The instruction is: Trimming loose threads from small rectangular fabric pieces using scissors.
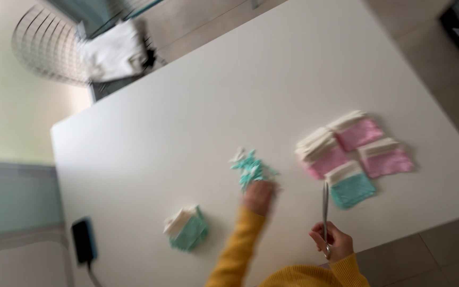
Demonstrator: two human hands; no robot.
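From the head view, the white table (197, 106) runs tilted across the frame, its far half bare and its near edge cutting just past the right hand (331, 242). The left hand (259, 196), blurred, reaches out on a yellow sleeve (237, 250) and touches the near side of a small heap of teal scraps (251, 167); whether its fingers are curled or spread cannot be told. The right hand is closed around a pair of scissors (325, 212), blades pointing far. Right of it lie pink and teal packets (354, 154); a teal stack (187, 228) sits near left, a dark phone (83, 239) by the left edge.
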